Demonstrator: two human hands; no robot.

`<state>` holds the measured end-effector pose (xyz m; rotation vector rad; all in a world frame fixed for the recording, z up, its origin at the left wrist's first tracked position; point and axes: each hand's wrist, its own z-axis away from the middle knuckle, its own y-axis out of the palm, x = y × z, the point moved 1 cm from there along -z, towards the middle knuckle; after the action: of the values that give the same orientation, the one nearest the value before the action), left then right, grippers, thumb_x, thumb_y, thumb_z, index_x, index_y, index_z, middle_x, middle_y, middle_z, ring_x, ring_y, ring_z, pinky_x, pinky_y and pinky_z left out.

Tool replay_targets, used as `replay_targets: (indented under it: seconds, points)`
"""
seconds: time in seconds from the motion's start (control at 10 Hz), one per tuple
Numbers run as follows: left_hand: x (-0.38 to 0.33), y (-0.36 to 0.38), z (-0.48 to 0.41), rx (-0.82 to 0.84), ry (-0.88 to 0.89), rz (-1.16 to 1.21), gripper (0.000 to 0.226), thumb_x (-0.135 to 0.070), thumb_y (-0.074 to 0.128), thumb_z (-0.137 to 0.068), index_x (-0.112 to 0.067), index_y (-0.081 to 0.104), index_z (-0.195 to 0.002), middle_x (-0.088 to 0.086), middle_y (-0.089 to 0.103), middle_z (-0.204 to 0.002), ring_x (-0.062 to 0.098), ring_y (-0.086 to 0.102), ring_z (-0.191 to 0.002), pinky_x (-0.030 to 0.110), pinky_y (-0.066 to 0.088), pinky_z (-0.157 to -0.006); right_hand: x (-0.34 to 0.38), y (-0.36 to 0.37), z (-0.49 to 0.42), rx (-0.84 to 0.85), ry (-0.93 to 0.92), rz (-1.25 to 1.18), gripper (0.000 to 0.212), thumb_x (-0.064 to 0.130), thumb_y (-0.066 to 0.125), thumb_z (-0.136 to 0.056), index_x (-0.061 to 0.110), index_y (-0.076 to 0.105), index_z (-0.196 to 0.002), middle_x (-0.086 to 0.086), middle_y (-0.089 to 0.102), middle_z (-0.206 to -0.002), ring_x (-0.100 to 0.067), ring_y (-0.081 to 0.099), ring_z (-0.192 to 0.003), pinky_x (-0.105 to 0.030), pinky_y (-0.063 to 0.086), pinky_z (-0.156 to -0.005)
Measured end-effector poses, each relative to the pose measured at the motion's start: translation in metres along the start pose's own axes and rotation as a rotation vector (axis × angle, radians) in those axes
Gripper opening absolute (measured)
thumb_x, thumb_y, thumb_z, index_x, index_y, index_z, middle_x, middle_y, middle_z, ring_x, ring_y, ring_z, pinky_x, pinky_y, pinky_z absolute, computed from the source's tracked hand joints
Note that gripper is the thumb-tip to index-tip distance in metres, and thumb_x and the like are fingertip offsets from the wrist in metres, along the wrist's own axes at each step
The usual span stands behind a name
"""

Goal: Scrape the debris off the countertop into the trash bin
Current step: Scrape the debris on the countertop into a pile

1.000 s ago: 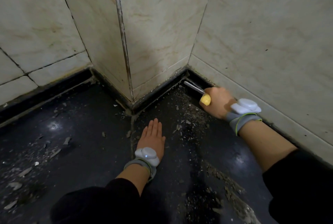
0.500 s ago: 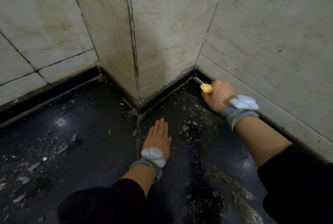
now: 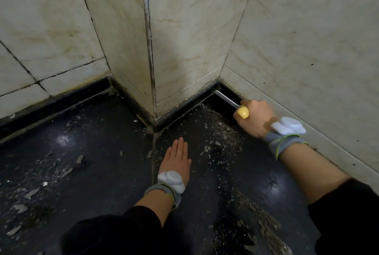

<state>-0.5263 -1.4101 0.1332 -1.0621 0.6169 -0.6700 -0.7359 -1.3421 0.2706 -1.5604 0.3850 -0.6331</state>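
My right hand grips a scraper by its yellow handle. Its metal blade points into the back right corner where the black countertop meets the tiled wall. Grey debris flakes and grit lie scattered between my hands, and more debris flakes lie at the left. My left hand rests flat on the countertop, fingers straight and together. No trash bin is in view.
Cream tiled walls rise behind, with a protruding wall corner jutting toward me. A seam runs down the countertop beside my left hand. More crumbly debris trails toward the near right.
My right hand has pushed the scraper further toward the back right corner along the wall base. The view has shifted slightly. My left hand stays flat on the countertop.
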Motion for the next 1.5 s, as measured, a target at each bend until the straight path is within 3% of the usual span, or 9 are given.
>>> replay_targets:
  seconds: [0.1, 0.3, 0.5, 0.7, 0.9, 1.2, 1.3, 1.4, 1.5]
  points:
    - [0.001, 0.001, -0.001, 0.001, -0.004, 0.006, 0.057, -0.031, 0.012, -0.106, -0.007, -0.013, -0.151, 0.007, -0.020, -0.159, 0.022, -0.014, -0.148, 0.033, 0.000, -0.121, 0.013, 0.015, -0.006, 0.023, 0.037, 0.034, 0.027, 0.032, 0.057, -0.086, 0.007, 0.061, -0.095, -0.021, 0.066, -0.098, -0.042, 0.062, -0.091, -0.039, 0.049, -0.073]
    - [0.000, 0.001, -0.001, 0.003, 0.003, 0.004, 0.058, -0.031, 0.013, -0.106, -0.006, -0.012, -0.151, 0.008, -0.019, -0.159, 0.023, -0.013, -0.148, 0.034, 0.000, -0.121, 0.020, 0.015, 0.010, 0.171, -0.143, 0.118, 0.031, 0.023, 0.060, -0.082, 0.008, 0.057, -0.109, -0.015, 0.062, -0.109, -0.037, 0.061, -0.097, -0.038, 0.047, -0.077]
    - [0.001, 0.002, -0.001, 0.008, -0.006, -0.006, 0.057, -0.031, 0.012, -0.106, -0.006, -0.012, -0.151, 0.009, -0.019, -0.159, 0.023, -0.012, -0.148, 0.034, 0.000, -0.121, 0.005, -0.006, 0.029, 0.201, -0.342, 0.035, 0.028, 0.029, 0.053, -0.088, 0.018, 0.060, -0.113, -0.007, 0.065, -0.098, -0.030, 0.063, -0.088, -0.036, 0.049, -0.075]
    - [-0.001, 0.000, -0.002, 0.013, -0.002, -0.012, 0.058, -0.031, 0.012, -0.106, -0.006, -0.012, -0.151, 0.009, -0.019, -0.159, 0.023, -0.013, -0.148, 0.034, 0.001, -0.121, -0.001, 0.007, 0.014, 0.089, -0.221, -0.008, 0.009, 0.027, 0.057, -0.086, 0.020, 0.051, -0.087, -0.011, 0.064, -0.092, -0.036, 0.062, -0.085, -0.033, 0.043, -0.067]
    - [0.000, 0.000, 0.000, 0.011, -0.006, -0.027, 0.058, -0.031, 0.012, -0.105, -0.005, -0.012, -0.151, 0.009, -0.018, -0.159, 0.023, -0.011, -0.148, 0.034, 0.001, -0.121, 0.001, 0.008, 0.027, 0.145, -0.277, -0.002, 0.033, 0.029, 0.057, -0.087, 0.018, 0.059, -0.118, -0.009, 0.065, -0.102, -0.032, 0.062, -0.091, -0.031, 0.042, -0.071]
    - [-0.003, -0.004, 0.001, 0.030, -0.011, -0.026, 0.057, -0.030, 0.012, -0.105, -0.005, -0.010, -0.151, 0.009, -0.016, -0.159, 0.023, -0.010, -0.148, 0.033, 0.000, -0.120, 0.007, -0.016, 0.074, 0.224, -0.356, -0.050, 0.024, 0.033, 0.054, -0.087, 0.020, 0.063, -0.105, -0.004, 0.067, -0.090, -0.024, 0.061, -0.078, -0.038, 0.050, -0.069]
    - [-0.003, -0.004, 0.001, 0.036, -0.006, -0.026, 0.057, -0.029, 0.012, -0.105, -0.004, -0.010, -0.151, 0.010, -0.017, -0.159, 0.023, -0.010, -0.148, 0.033, 0.000, -0.121, 0.005, -0.020, 0.083, 0.253, -0.364, -0.020, 0.033, 0.043, 0.044, -0.082, 0.023, 0.063, -0.102, 0.000, 0.068, -0.088, -0.023, 0.061, -0.077, -0.037, 0.051, -0.069]
    - [-0.003, -0.004, 0.001, 0.029, -0.008, -0.026, 0.057, -0.029, 0.012, -0.106, -0.004, -0.010, -0.151, 0.010, -0.016, -0.159, 0.023, -0.009, -0.148, 0.033, 0.001, -0.121, 0.000, -0.024, 0.086, 0.218, -0.333, -0.025, 0.040, 0.047, 0.038, -0.080, 0.024, 0.061, -0.105, 0.002, 0.069, -0.090, -0.023, 0.063, -0.079, -0.038, 0.052, -0.070]
    - [-0.003, -0.004, 0.002, 0.024, -0.008, -0.029, 0.057, -0.030, 0.012, -0.106, -0.004, -0.010, -0.151, 0.010, -0.016, -0.159, 0.023, -0.009, -0.148, 0.033, 0.002, -0.121, -0.006, -0.028, 0.085, 0.115, -0.248, -0.067, 0.031, 0.038, 0.051, -0.089, 0.026, 0.060, -0.115, -0.001, 0.070, -0.102, -0.027, 0.064, -0.090, -0.037, 0.052, -0.075]
